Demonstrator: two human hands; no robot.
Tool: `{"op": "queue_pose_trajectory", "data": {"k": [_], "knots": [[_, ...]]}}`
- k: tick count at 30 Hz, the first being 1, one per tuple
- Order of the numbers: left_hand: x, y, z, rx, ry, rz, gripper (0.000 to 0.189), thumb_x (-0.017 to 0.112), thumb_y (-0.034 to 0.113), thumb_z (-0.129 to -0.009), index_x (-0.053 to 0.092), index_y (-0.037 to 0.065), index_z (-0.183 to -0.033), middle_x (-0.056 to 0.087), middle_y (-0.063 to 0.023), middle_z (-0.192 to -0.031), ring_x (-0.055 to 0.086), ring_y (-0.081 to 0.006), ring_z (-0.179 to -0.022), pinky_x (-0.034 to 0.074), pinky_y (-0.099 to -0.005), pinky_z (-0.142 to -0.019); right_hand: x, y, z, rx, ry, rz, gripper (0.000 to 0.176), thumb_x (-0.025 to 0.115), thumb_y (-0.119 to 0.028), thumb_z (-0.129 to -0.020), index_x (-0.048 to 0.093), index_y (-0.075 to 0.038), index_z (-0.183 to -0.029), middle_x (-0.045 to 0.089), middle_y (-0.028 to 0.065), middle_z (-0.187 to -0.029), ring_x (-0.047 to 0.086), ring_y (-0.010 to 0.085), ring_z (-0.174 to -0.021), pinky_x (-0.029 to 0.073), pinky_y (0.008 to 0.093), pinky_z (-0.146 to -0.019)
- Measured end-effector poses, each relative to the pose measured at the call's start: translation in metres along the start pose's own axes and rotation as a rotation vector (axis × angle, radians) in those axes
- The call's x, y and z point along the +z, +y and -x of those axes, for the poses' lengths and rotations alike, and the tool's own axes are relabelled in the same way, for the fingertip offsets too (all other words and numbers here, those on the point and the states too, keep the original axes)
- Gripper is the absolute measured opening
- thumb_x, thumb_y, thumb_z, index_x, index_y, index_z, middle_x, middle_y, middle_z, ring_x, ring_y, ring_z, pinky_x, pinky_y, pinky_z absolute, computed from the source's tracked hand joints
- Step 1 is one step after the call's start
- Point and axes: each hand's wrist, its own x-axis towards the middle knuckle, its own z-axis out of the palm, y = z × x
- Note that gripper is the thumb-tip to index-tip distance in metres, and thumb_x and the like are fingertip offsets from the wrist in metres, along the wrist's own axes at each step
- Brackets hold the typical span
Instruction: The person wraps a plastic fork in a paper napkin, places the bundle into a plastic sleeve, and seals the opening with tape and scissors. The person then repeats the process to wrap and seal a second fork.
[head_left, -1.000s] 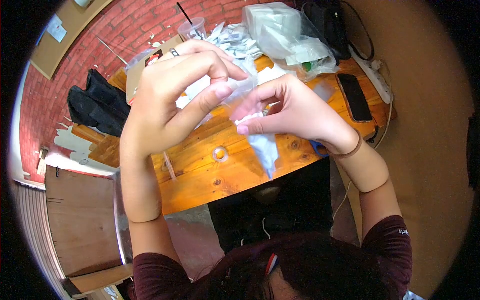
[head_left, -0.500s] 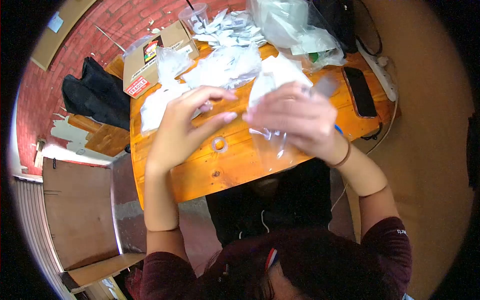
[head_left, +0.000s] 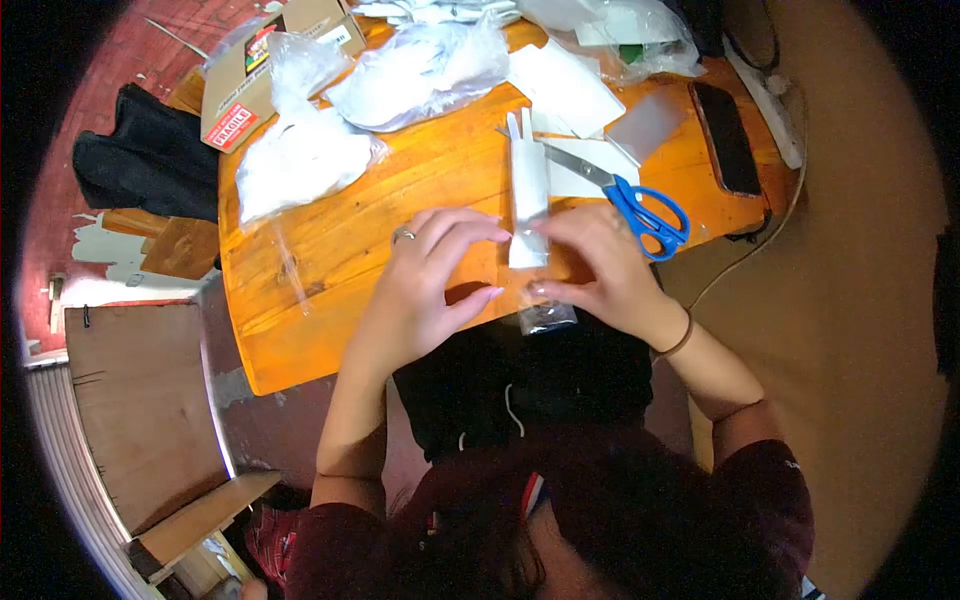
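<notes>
A narrow white packet (head_left: 529, 190) lies upright in view on the wooden table, between my two hands. Below it a clear plastic sleeve (head_left: 548, 316) extends past the table's front edge. My left hand (head_left: 425, 275) is curved at the packet's left side, thumb and fingers apart, with a ring on one finger. My right hand (head_left: 603, 262) is on the other side, its thumb and forefinger spread and their tips overlapping the packet and sleeve. Blue-handled scissors (head_left: 645, 215) rest just beyond the right hand, blades pointing toward the packet.
White papers (head_left: 568, 90) and a phone (head_left: 724, 138) lie at the back right. Clear bags with white contents (head_left: 425, 75) and a cardboard box (head_left: 245, 85) with a FRAGILE label stand back left. The wooden table (head_left: 300, 340) ends close to my body.
Both hands have come lower and nearer the front edge. The white packet and sleeve now lie on the table, where the right hand held clear plastic up before. The clear ring is out of sight.
</notes>
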Motion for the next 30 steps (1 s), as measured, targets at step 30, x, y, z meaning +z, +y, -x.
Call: {"op": "queue_pose_trajectory", "data": {"k": [30], "knots": [[0.059,-0.002,-0.012,-0.476,0.204,0.363,0.008,0.055,0.006,-0.086,0.052,0.000,-0.083,0.051,-0.0109,-0.056,0.047,-0.0128,-0.045,0.038,-0.0290,-0.045,0.018,-0.020,-0.002,0.635,0.241,-0.392,0.011,0.061,-0.009,-0.083,0.055,0.000,-0.083,0.056,0.0055,-0.059,0.053,0.0103,-0.051,0.042,0.0222,-0.049]]}}
